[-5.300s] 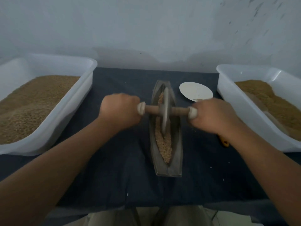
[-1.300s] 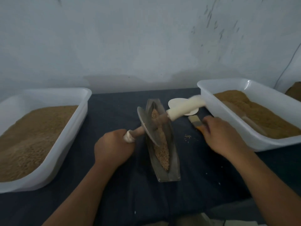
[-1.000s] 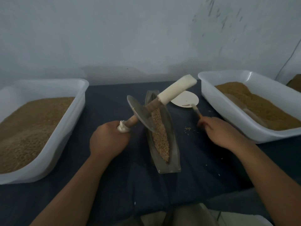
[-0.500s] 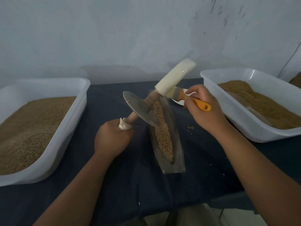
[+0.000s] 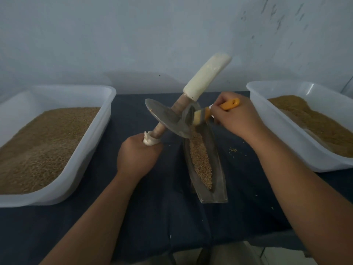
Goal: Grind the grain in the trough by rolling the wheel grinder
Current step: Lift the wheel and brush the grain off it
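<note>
on the dark cloth [image 5: 152,217] the narrow trough [image 5: 217,196] lies lengthwise, and the grain [image 5: 200,159] is inside it. the left hand [image 5: 136,157] is clenched around the near handle of the wheel grinder [image 5: 168,119], which is lifted and tilted, with its disc over the far end of the trough. the right hand [image 5: 235,117] grasps an orange-handled brush [image 5: 203,115], bristles against the disc. further out stand the left tub [image 5: 91,138] and the right tub [image 5: 271,121], both holding grain.

A pale blue-grey wall [image 5: 133,35], flecked with dark scuff marks [image 5: 275,14] at its upper right, rose behind the dark blue tablecloth [image 5: 145,217] where I sat in dim, even light; pale floor [image 5: 282,258] showed below its front edge.
</note>
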A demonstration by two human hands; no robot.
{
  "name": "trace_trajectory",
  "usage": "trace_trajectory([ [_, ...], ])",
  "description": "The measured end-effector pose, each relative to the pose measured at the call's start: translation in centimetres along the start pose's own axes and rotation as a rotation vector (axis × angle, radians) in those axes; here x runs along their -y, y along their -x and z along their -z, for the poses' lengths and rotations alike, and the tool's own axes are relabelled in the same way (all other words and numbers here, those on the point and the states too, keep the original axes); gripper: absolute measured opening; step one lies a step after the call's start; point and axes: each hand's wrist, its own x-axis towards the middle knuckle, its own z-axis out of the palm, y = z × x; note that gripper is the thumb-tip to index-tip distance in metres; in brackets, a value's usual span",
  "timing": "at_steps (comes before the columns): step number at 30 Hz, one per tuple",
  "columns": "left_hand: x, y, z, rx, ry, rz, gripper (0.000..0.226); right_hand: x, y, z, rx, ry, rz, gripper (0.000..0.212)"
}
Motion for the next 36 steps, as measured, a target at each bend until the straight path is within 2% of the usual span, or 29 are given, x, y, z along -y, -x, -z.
trace_trajectory([
  [2, -0.1, 0.0, -0.1, -0.004, -0.017, -0.002, 0.015, 0.4, -0.6, -0.2, 0.007, 0.004, -0.013, 0.018],
  [5, 0.0, 0.0, -0.2, -0.012, -0.036, 0.001, 0.015, 0.1, -0.7, -1.2, 0.183, 0.131, -0.05, 0.016],
  [8, 0.3, -0.1, -0.2, -0.011, -0.048, -0.001, 0.014, -0.1, 0.4, -0.3, 0.339, 0.131, -0.017, 0.014],
  [10, 0.2, -0.1, -0.3, -0.009, -0.053, -0.009, 0.015, 0.3, 1.2, 1.7, 0.326, 0.088, 0.026, 0.01],
  [12, 0.0, 0.0, -0.3, -0.006, -0.051, -0.023, 0.016, 0.9, 1.8, 3.7, 0.226, 0.019, 0.02, 0.011],
  [15, -0.2, 0.1, -0.3, 0.009, -0.069, -0.033, 0.012, 1.7, 2.6, 5.4, 0.045, -0.055, -0.008, 0.026],
  [17, -0.3, 0.2, -0.4, 0.017, -0.089, -0.035, 0.01, 2.3, 3.0, 5.9, 0.001, -0.168, -0.071, 0.035],
  [20, -0.4, 0.3, -0.4, 0.022, -0.098, -0.033, 0.014, 2.6, 3.5, 5.7, 0.147, -0.342, -0.208, 0.038],
  [23, -0.4, 0.2, -0.6, 0.02, -0.103, -0.025, 0.015, 2.2, 4.1, 4.4, 0.407, -0.297, -0.25, 0.037],
  [25, -0.4, 0.2, -0.6, 0.019, -0.099, -0.024, 0.015, 2.1, 4.4, 3.0, 0.496, -0.237, -0.228, 0.037],
  [29, -0.2, 0.2, -0.5, 0.0, -0.087, -0.032, 0.015, 2.3, 4.4, 1.3, 0.346, -0.02, -0.056, 0.038],
  [32, -0.3, 0.2, -0.5, 0.0, -0.073, -0.027, 0.021, 2.6, 3.6, 1.9, 0.225, -0.132, -0.04, 0.037],
  [34, -0.3, 0.1, -0.5, 0.006, -0.072, -0.024, 0.021, 2.5, 3.3, 2.8, 0.265, -0.225, -0.077, 0.036],
  [36, -0.4, 0.1, -0.5, 0.007, -0.074, -0.025, 0.02, 2.4, 3.6, 2.9, 0.407, -0.212, -0.102, 0.036],
])
